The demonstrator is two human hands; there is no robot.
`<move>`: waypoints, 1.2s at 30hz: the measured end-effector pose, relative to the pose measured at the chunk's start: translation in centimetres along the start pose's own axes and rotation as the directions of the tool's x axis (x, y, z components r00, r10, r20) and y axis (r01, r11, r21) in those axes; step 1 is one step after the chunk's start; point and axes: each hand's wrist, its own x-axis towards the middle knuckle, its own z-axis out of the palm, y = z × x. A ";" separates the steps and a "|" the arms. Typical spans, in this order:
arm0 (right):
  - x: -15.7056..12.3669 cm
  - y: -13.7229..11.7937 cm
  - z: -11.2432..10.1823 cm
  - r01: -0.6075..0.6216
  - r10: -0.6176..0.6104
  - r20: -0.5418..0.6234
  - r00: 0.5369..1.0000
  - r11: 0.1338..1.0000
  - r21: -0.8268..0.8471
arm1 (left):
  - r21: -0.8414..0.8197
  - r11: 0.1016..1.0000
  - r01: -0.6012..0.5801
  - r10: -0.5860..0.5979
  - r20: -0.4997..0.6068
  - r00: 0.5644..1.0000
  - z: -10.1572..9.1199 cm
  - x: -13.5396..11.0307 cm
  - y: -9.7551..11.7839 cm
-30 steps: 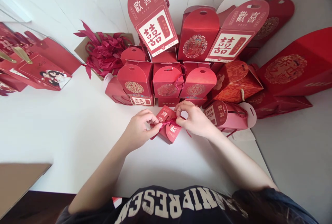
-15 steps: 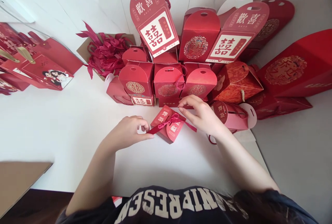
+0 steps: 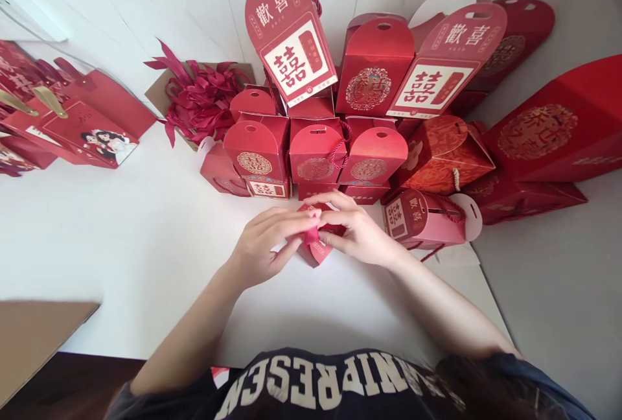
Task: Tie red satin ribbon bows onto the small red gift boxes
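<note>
A small red gift box with pale lettering lies on the white table, mostly covered by my hands. Above its middle, my left hand pinches a crimson ribbon between thumb and fingers. My right hand meets it from the other side, its fingers curled around the same ribbon over the box. The fingertips of both hands come close together there, and the knot itself is hidden behind them.
Several red gift boxes stand stacked against the tiled wall. A carton of loose ribbons is at back left, with red paper bags farther left. A handled box stands right of my hands. Brown cardboard lies at near left.
Both hands have moved inward over the small box. The left hand has carried the ribbon's end toward the middle, and the right hand, formerly beside the box, has closed in on the ribbon.
</note>
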 end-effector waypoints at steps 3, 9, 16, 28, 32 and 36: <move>0.1 -0.1 -0.6 0.021 -0.021 0.006 1.000 0.996 0.082 | -0.004 0.980 0.198 -0.197 0.049 0.979 0.1 0.1 -0.1; 0.1 0.0 -1.8 0.050 -0.068 0.110 0.992 0.987 0.154 | -0.065 0.922 0.381 -0.368 0.154 0.917 0.2 0.0 -0.6; 0.0 0.4 -2.3 0.020 -0.037 0.183 0.983 0.995 0.095 | 0.007 0.891 0.453 -0.440 0.251 0.862 0.2 0.4 -0.4; -0.2 0.8 -2.8 -0.013 0.005 0.258 0.966 1.000 0.029 | -0.164 0.865 0.475 -0.391 0.372 0.842 -0.1 0.3 -0.5; -0.2 0.8 -2.7 -0.018 0.009 0.257 0.966 0.999 0.031 | -0.158 0.886 0.435 -0.361 0.353 0.863 -0.3 0.3 -0.5; -0.2 0.8 -2.7 -0.026 0.017 0.264 0.964 0.999 0.030 | -0.037 0.900 0.434 -0.391 0.367 0.844 -0.5 0.5 -0.4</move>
